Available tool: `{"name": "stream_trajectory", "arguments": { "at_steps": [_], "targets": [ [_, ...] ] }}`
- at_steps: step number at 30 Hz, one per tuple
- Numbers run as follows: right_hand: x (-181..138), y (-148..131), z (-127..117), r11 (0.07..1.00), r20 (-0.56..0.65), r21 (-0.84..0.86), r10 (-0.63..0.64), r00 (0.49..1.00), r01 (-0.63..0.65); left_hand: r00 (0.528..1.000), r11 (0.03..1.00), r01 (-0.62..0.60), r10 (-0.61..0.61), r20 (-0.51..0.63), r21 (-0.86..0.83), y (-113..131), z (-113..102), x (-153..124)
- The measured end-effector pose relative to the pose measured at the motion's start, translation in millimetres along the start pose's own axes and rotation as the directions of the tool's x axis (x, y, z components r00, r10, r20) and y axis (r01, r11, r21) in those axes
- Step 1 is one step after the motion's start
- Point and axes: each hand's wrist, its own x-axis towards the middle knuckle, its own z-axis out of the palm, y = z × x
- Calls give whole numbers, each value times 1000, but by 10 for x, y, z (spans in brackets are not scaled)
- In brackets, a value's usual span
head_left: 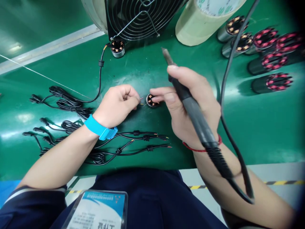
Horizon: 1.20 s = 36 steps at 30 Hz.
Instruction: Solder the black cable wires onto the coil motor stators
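Glossy badge (95,210); right hand (190,95), ribbed soldering iron (198,119); left hand (116,105), thin wire (141,101)

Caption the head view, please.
Left hand pinches thin wires at a small coil; right hand grips a soldering iron.

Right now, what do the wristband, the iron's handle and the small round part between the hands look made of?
Wristband: bright blue, matte, likely fabric or soft plastic. Iron handle: black, dull, probably rubber or plastic, ribbed near the cable. Round part: shiny copper-coloured windings on a dark core, likely metal.
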Motion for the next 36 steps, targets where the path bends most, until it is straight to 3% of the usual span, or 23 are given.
{"name": "stream_trajectory", "arguments": {
  "at_steps": [5, 11, 23, 31, 36],
  "targets": [
    [65, 58, 61, 972, 113, -211, -79, 990, 101, 1000, 1000, 6, -6, 8, 9, -7, 1, -3],
    [98, 125, 142, 954, 195, -247, -124, 973, 172, 1000, 1000, 6, -6, 14, 15, -11, -4, -9],
    [155, 207, 157, 968, 168, -230, -62, 984, 101, 999, 999, -51, 51, 5, -4, -33, 9, 14],
    [102, 227, 138, 956, 106, -206, -190, 976, 209, 993, 989, -108, 102, -65, -100, -73, 19, 30],
    [94, 199, 139, 967, 137, -168, -168, 976, 190, 997, 991, -77, 73, -34, -113, -34, 3, 3]
  ]
}}
